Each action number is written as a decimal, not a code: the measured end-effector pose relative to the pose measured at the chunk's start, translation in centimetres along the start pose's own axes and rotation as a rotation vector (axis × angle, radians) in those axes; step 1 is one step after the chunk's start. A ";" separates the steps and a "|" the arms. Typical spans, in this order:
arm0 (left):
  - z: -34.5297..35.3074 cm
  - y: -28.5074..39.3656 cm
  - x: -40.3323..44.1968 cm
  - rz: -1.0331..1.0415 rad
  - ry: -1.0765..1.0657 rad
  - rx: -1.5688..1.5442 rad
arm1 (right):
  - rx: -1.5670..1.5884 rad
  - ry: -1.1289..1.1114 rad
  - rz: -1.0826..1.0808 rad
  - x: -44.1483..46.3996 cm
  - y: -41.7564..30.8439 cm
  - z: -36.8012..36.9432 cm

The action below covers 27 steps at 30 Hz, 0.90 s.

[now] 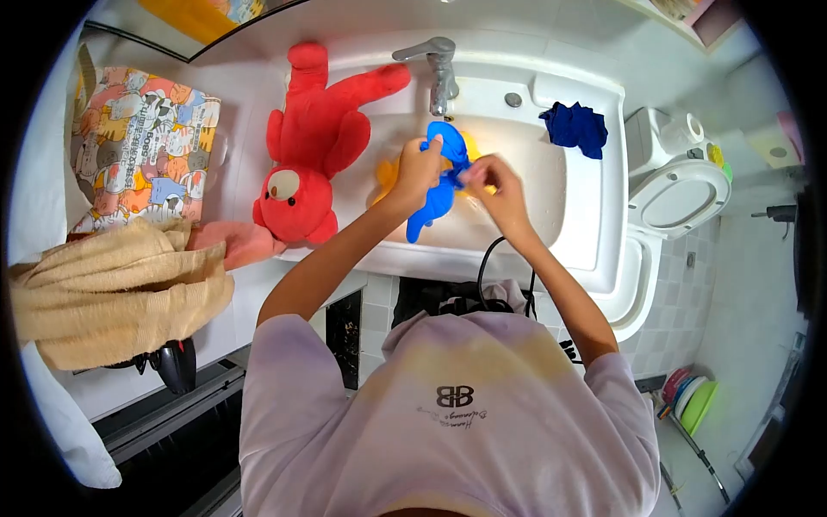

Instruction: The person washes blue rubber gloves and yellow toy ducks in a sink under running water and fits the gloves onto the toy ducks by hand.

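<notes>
My left hand (418, 177) is closed on a bright blue, soft-looking piece (433, 207) above the sink basin, thumb on top. Its exact kind I cannot make out; one end hangs down in a narrow tip. Slightly blurred, my right hand (498, 191) has its fingers pinched at the right edge of the blue piece. Beneath both hands a yellow item (385, 176) sits in the basin, mostly hidden by the hands and the blue piece. A red plush bear (317, 129) lies on the left side of the sink, head toward me.
The tap (439, 73) stands behind my hands on the white sink (594, 207). A dark blue cloth (575, 129) rests on the right rim. At left are a patterned bag (146, 142) and a beige towel (129, 289). A toilet (680, 202) is at right.
</notes>
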<state>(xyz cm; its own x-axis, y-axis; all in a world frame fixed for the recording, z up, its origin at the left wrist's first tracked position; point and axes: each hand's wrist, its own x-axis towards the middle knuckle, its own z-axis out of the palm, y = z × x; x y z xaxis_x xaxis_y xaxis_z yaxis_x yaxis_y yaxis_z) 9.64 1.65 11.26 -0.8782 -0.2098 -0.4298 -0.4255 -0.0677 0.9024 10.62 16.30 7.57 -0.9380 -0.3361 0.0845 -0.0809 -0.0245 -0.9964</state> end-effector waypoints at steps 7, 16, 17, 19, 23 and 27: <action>0.6 2.4 -0.3 -0.020 0.026 -0.311 | -0.024 -0.213 0.049 -1.3 2.0 1.9; 0.2 6.5 -0.9 -0.015 -0.106 -0.348 | 0.236 -0.345 0.230 0.1 3.1 0.7; -0.1 6.6 -1.1 0.016 -0.095 -0.296 | -0.012 -0.282 0.060 0.1 2.6 0.6; -0.2 6.6 -1.4 0.039 -0.112 -0.316 | -0.130 -0.180 -0.128 0.3 1.1 0.8; 0.5 5.6 -1.4 0.164 -0.179 -0.248 | -0.190 -0.055 -0.286 1.2 -3.5 1.7; 1.0 4.8 -1.5 0.242 -0.141 -0.190 | -0.138 -0.044 -0.287 2.4 -3.3 3.4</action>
<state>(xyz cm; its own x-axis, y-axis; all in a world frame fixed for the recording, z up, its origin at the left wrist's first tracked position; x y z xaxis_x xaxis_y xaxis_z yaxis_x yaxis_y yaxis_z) 8.66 2.62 16.17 -0.9760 -0.1056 -0.1906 -0.1645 -0.2163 0.9624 9.74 12.39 11.01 -0.8550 -0.3742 0.3590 -0.3879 0.0023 -0.9217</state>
